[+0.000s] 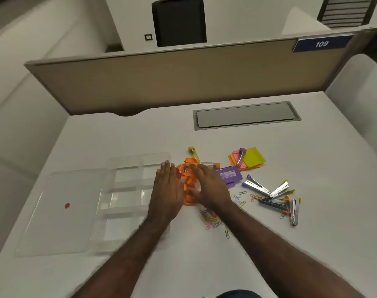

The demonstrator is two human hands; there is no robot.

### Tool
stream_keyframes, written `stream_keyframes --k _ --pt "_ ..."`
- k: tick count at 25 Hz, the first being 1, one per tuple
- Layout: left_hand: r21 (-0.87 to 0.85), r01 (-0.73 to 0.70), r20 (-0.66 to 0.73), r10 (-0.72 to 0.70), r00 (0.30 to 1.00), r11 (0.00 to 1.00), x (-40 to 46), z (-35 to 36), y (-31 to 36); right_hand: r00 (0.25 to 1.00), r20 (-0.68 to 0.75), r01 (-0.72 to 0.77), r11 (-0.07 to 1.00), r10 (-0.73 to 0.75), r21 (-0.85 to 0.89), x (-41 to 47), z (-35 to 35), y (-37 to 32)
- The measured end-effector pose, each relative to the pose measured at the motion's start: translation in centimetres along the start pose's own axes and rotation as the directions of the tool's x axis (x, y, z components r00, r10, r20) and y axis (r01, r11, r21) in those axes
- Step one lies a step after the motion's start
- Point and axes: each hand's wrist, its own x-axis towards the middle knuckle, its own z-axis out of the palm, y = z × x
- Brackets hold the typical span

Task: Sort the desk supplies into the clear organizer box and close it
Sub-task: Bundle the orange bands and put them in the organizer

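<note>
A clear organizer box with several compartments lies open on the white desk, its flat lid folded out to the left. A heap of orange key tags sits just right of the box. My left hand and my right hand flank the heap with flat palms facing each other, fingers spread, touching its sides. Right of them lie a purple staple box, sticky notes, several staplers and loose coloured paper clips.
A yellow tag lies behind the heap and a purple one rests on the sticky notes. A grey cable hatch is set into the desk farther back. A tan partition closes off the far edge.
</note>
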Motion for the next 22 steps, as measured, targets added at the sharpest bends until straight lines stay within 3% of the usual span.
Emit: stream_keyframes --k 3,9,17,22 --pt "-0.071 0.145 0.044 -0.142 0.989 0.987 -0.1 0.0 0.0 1.000 -0.026 0.012 1.000 -0.012 0.016 0.9 0.8 0.2" --pt "-0.096 0.220 0.050 -0.216 0.975 0.971 -0.9 0.0 0.2 0.999 0.003 0.034 0.997 -0.034 0.064 1.8 1.1 1.0" --pt "-0.382 0.303 0.057 -0.305 0.951 0.873 -0.5 -1.4 1.3 0.944 -0.323 0.075 0.908 0.068 0.412 1.5 -7.7 -0.2" --pt "-0.352 0.267 0.162 -0.222 0.961 0.897 1.1 -2.4 1.6 0.882 -0.454 0.160 0.824 0.128 0.543 0.2 -14.6 -3.2"
